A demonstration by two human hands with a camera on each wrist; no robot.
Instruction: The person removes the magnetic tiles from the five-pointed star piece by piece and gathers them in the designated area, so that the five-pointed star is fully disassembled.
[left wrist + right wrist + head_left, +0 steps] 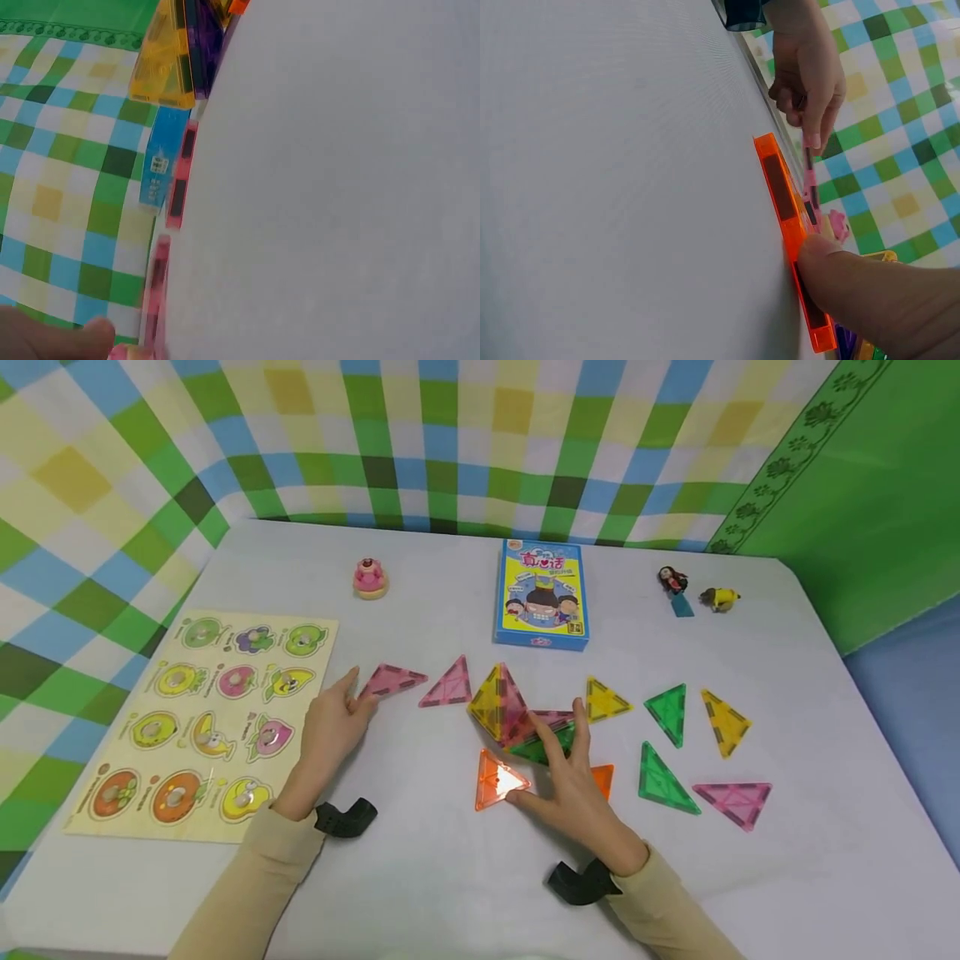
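Observation:
In the head view the left hand (333,722) is at the left end of a pink triangle tile (392,679). Thumb and finger pinch that tile's end, as the right wrist view shows. Spread wide, the right hand (573,789) has its thumb on an orange triangle tile (491,781). Its other fingers reach across a green tile (536,750) to the far side of the joined tiles. Those include a standing yellow tile (487,702) and a pink one (513,706). Another orange tile (603,778) is partly hidden behind the right hand.
Beside the left arm lies a wooden fruit puzzle board (198,727). A blue card box (542,597) stands at the back, with a pink figurine (370,578) left of it and small figures (720,599) to the right. Several loose triangle tiles (666,779) lie right of the right hand.

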